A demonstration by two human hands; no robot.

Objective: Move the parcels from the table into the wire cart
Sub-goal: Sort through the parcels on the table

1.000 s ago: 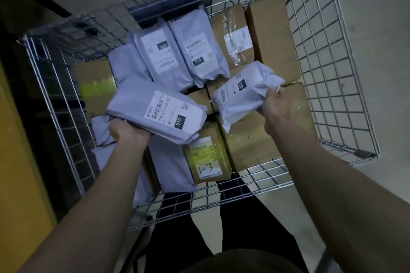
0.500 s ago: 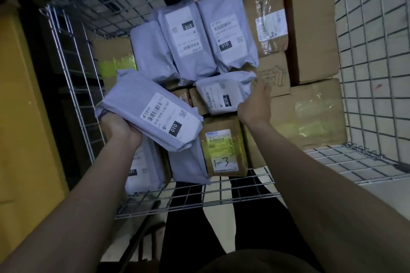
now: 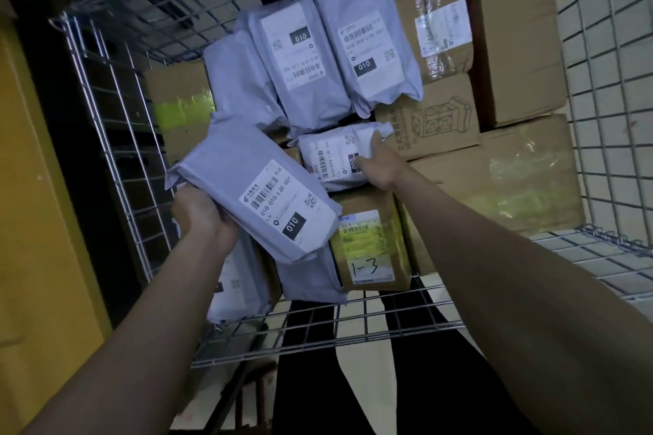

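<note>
1. The wire cart is full of parcels.
2. The left hand grips a big grey bag parcel by its end and holds it up over the others. Its label says 010.
3. The right hand lies on a small grey bag parcel in the middle of the cart, fingers on top of it.
4. Two more grey bags stand side by side at the back, labels up.
5. Just below the small bag lies a brown taped box with "1-3" written on it.
6. Big brown boxes fill the right side, stacked close together.
7. A yellow wall stands left of the cart, very near it.
</note>
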